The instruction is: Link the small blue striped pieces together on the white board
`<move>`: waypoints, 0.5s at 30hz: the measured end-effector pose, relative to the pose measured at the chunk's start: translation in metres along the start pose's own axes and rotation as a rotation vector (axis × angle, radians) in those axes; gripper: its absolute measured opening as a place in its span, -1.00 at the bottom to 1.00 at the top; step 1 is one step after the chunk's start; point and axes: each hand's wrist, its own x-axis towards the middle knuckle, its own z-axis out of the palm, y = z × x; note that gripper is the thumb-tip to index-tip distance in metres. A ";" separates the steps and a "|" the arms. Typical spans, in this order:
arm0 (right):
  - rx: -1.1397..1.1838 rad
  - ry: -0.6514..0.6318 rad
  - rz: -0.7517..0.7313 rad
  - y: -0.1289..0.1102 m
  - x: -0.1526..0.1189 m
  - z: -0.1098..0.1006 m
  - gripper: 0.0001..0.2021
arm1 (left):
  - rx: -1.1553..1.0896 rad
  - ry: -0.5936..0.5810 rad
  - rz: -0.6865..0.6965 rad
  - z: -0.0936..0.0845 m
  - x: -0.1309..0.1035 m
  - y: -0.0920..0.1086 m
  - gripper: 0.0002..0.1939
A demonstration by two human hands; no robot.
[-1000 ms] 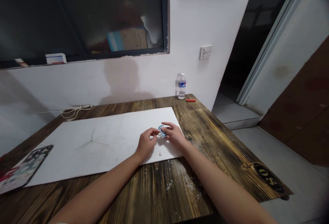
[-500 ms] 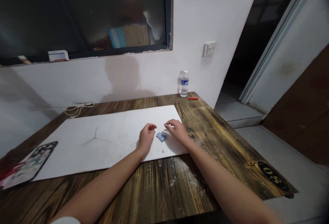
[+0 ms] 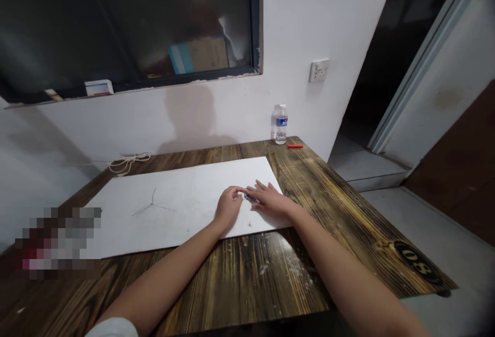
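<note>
A small blue piece with pale stripes (image 3: 248, 196) lies on the white board (image 3: 201, 182), mostly covered by my fingers. My left hand (image 3: 229, 208) rests at its left side, fingers curled, with thumb and forefinger closed at its edge. From the right, my right hand (image 3: 270, 201) lies flat over the piece, its fingers spread. The fingertips of both hands meet around it, and what is under them is hidden.
Thin dark lines (image 3: 152, 204) mark the board's left part. A water bottle (image 3: 281, 125) and a red stick-like object (image 3: 295, 146) are at the back right of the wooden table (image 3: 247, 280). A coiled white cable (image 3: 127, 162) lies at the back left; the left corner is pixelated.
My right hand has come down from above the piece and flattened onto it. My left fingertips have closed in at its edge. The view has shifted slightly.
</note>
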 end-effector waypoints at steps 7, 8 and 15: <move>0.005 0.068 0.150 0.010 0.000 -0.006 -0.45 | 0.486 -0.334 0.313 -0.001 -0.012 0.017 -0.61; 0.008 0.057 0.140 0.011 0.000 -0.006 -0.47 | 0.553 -0.359 0.302 -0.001 -0.013 0.017 -0.57; -0.038 -0.010 -0.004 0.005 -0.005 -0.012 -0.63 | 0.840 -0.368 0.038 -0.005 -0.019 0.006 -0.28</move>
